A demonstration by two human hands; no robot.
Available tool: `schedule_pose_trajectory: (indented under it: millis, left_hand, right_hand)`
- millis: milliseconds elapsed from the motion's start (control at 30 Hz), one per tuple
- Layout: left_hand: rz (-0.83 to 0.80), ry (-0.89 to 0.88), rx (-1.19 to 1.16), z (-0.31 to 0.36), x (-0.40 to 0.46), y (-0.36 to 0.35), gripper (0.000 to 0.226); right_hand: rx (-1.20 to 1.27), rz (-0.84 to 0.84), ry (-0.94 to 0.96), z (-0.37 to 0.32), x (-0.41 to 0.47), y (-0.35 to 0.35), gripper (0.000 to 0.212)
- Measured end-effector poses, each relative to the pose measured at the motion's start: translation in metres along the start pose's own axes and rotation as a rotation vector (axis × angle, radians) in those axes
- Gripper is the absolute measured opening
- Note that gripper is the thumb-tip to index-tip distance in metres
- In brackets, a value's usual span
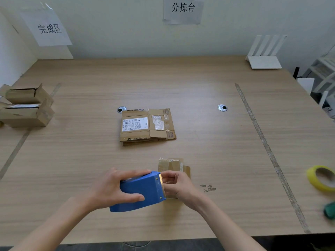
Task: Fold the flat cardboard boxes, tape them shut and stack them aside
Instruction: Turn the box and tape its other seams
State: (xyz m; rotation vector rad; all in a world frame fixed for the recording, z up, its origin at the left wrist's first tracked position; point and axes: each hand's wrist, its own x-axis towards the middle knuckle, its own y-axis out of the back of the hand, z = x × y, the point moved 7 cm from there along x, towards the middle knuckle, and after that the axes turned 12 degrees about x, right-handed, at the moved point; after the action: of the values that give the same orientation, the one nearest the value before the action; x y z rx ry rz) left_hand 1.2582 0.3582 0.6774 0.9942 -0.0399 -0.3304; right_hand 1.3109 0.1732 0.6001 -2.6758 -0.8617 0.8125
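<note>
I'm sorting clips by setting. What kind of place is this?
Probably a parcel packing or sorting station: wall signs marking work zones, flattened cardboard boxes on a wooden table, folded boxes stacked aside, and a blue tape dispenser.

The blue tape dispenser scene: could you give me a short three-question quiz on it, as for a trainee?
1. True or false: the left hand holds the blue tape dispenser.
2. Where do the flat cardboard boxes lie? A) table centre B) far right edge C) on the floor
3. Fill in: at the right table edge lies a ____ tape roll.

Key: 1 true. 2 A. 3 yellow. The right hand pinches at the dispenser's toothed blade, in front of a small box.
</note>
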Motion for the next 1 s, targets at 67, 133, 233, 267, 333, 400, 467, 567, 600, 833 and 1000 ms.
schedule_pose_trajectory:
  millis: [67,133,233,267,333,400,467,567,600,833,1000]
  left_hand:
    - [0.005,-0.004,-0.002,0.001,0.0,-0.001,0.068]
    - [0.003,-0.006,0.001,0.002,-0.001,-0.001,0.068]
    - [0.007,-0.003,0.001,0.001,-0.003,0.0,0.068]
    - [0.005,-0.003,-0.002,0.001,-0.003,0.0,0.068]
    - [-0.003,-0.008,-0.005,0.001,-0.003,-0.002,0.068]
    - [-0.004,-0.004,-0.002,0.001,-0.003,-0.002,0.067]
    - [0.003,0.011,0.001,-0.003,-0.004,-0.001,0.067]
    - [-0.005,0.011,0.006,-0.004,-0.004,-0.001,0.067]
    - [-0.009,0.009,0.007,-0.004,-0.004,-0.002,0.068]
    - [-0.006,0.01,0.018,-0.007,-0.004,0.0,0.068]
    - [0.0,0.047,-0.01,-0.017,-0.003,0.005,0.068]
  right_hand:
    - [0.0,-0.012,-0.024,-0.001,-0.002,-0.003,0.04]
    - [-0.01,-0.033,-0.055,-0.002,-0.004,-0.004,0.032]
    - [0.003,-0.041,-0.094,-0.002,-0.007,-0.003,0.027]
    - [0.008,-0.04,-0.1,-0.002,-0.008,-0.003,0.028]
    - [0.017,-0.026,-0.096,-0.002,-0.009,-0.001,0.028]
    - [0.046,0.003,-0.086,-0.002,-0.009,0.002,0.027]
    - [0.072,0.018,-0.07,-0.003,-0.011,0.004,0.026]
    - [0.086,0.03,-0.05,-0.004,-0.014,0.005,0.019]
    - [0.086,0.038,-0.047,-0.005,-0.014,0.005,0.016]
    - [0.027,0.069,-0.019,-0.012,-0.016,0.013,0.021]
    - [-0.026,0.065,0.032,-0.023,-0.016,0.022,0.017]
